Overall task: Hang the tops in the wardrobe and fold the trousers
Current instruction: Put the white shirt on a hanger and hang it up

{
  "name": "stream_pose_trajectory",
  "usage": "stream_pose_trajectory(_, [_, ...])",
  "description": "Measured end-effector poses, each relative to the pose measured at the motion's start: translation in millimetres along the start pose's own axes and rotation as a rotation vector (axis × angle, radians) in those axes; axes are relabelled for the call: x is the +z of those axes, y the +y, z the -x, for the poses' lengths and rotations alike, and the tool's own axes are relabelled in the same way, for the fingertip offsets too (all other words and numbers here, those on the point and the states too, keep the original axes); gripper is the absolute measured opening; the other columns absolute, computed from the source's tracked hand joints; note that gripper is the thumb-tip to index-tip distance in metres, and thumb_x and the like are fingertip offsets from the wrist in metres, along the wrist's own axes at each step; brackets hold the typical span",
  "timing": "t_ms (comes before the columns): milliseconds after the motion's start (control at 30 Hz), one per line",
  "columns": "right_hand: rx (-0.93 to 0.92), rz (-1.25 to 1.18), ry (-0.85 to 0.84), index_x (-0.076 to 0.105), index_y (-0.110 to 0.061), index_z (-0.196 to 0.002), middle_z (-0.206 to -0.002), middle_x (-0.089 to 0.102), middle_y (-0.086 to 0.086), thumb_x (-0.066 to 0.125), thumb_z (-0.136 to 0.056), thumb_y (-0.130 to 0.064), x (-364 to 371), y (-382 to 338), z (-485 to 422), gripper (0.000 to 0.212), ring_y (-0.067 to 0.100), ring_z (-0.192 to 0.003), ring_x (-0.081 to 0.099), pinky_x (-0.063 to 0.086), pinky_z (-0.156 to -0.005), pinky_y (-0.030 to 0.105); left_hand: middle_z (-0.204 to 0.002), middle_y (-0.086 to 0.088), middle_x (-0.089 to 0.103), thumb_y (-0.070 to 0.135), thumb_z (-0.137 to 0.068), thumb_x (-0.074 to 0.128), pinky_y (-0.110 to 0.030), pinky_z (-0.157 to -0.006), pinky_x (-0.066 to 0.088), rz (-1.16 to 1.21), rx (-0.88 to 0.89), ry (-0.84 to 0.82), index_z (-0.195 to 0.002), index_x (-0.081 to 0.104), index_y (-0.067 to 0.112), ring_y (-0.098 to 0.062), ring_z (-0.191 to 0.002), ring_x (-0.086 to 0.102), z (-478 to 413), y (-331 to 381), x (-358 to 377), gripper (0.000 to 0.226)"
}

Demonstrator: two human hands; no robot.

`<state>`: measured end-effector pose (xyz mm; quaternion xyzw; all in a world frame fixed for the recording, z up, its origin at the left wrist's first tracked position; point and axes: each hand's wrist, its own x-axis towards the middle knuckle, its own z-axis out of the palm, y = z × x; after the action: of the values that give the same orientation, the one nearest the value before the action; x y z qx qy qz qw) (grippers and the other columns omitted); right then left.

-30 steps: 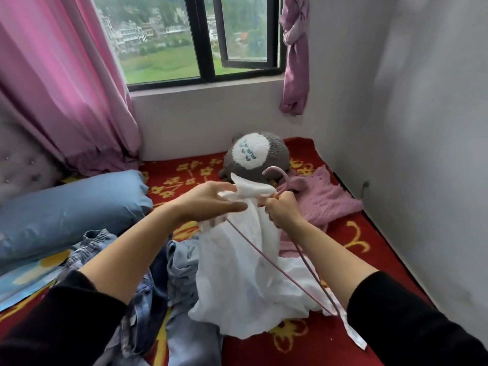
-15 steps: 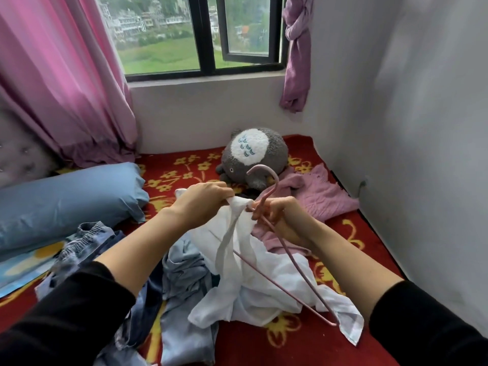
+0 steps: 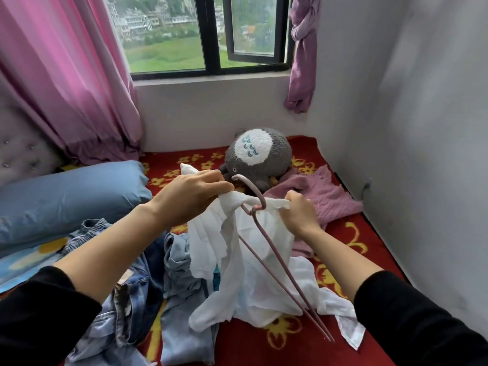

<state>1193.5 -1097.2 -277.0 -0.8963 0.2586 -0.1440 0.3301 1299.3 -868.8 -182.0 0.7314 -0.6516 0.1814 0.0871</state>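
Here, in the head view, the left hand curls round bunched cloth of the white top at 9 o'clock of the hanger hook. The right hand pinches the top at 3 o'clock. The top drapes onto the bed, with jeans at 8 o'clock.

A home bedroom: pillow and plush toy on a bed beneath curtained window.
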Motion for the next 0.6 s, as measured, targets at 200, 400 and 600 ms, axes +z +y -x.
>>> stream_pose_trajectory(200, [-0.056,0.17,0.07,0.06,-0.005,-0.106,-0.091,0.065,0.014,0.047,-0.085,-0.004,-18.0,21.7,-9.4,0.025,0.035,-0.09,0.061,0.047,-0.072,0.039,-0.08,-0.005,0.058,-0.004,-0.076,0.073,-0.029,-0.045,0.047,-0.1,-0.108,0.043,-0.103,0.061,0.016,-0.022,-0.06,0.058,8.4,-15.3,-3.6,0.036])
stream_pose_trajectory(400, [-0.016,-0.111,0.06,0.057,0.003,-0.067,-0.071,0.052,0.004,0.045,-0.091,-0.013,-40.1,15.4,-11.8,0.031,0.019,-0.069,0.048,0.03,-0.06,0.031,-0.074,-0.004,0.054,-0.007,-0.068,0.079,-0.027,-0.048,0.039,-0.172,-0.149,0.043,-0.099,0.067,0.015,-0.023,-0.055,0.055,15.1,-25.2,5.5,0.039])
stream_pose_trajectory(600, [-0.105,-0.184,-0.079,0.047,-0.012,-0.068,-0.068,0.056,0.002,0.052,-0.084,-0.033,-49.9,4.7,-1.3,0.026,0.02,-0.065,0.049,0.036,-0.057,0.036,-0.076,-0.007,0.055,-0.01,-0.069,0.077,-0.032,-0.049,0.046,-0.189,-0.174,0.04,-0.104,0.068,0.012,-0.025,-0.058,0.056,11.6,-32.8,3.1,0.042])
